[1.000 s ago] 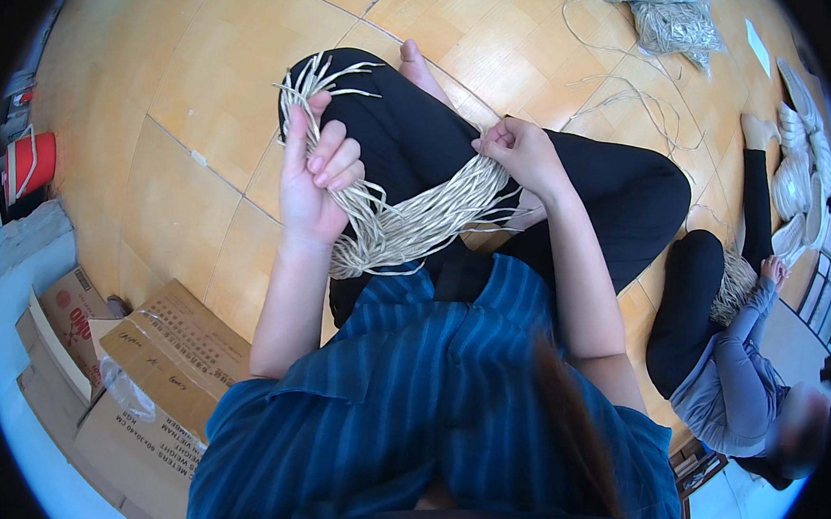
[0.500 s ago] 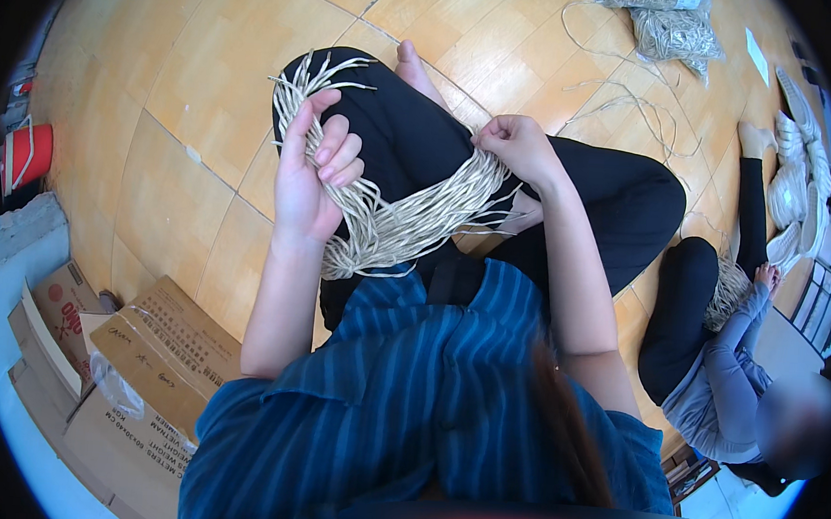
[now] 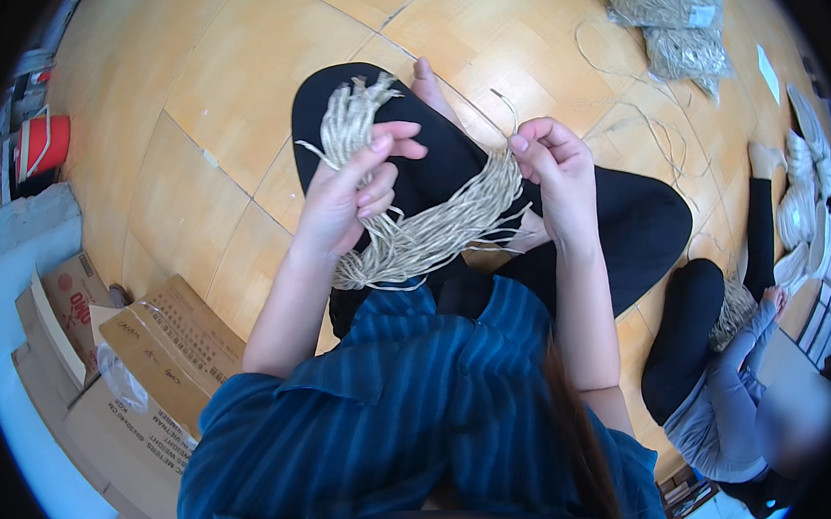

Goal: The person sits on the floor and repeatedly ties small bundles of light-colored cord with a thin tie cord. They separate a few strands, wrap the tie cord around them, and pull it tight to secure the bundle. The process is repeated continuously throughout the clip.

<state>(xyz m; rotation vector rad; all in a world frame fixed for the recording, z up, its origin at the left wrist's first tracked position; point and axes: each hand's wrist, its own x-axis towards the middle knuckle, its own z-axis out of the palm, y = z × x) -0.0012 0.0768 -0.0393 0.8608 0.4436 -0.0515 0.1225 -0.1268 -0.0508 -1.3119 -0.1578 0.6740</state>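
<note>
A thick bundle of beige cords [image 3: 436, 237] hangs in a curve across my lap. Wrapped round its upper left part is my left hand [image 3: 362, 194], with the cut ends fanning up above the thumb and the index finger lifted off. My right hand [image 3: 554, 168] pinches cord between thumb and fingers at the bundle's other end. A thin strand loops up just above those fingertips. Several loose ends stick out below the right hand, over my crossed legs in black trousers [image 3: 628, 201].
Cardboard boxes [image 3: 168, 340] stand at my lower left, with a red bucket [image 3: 47, 147] beyond. Clear bags of cord [image 3: 681, 47] lie at the far right, near loose strands [image 3: 665, 142] on the tiled floor. A co-worker [image 3: 721, 392] sits at right beside pale bundles [image 3: 800, 197].
My left hand has turned and brought the bundle's ends upright and closer together. The right hand has lifted slightly to the right, and a strand now stands up at its fingertips.
</note>
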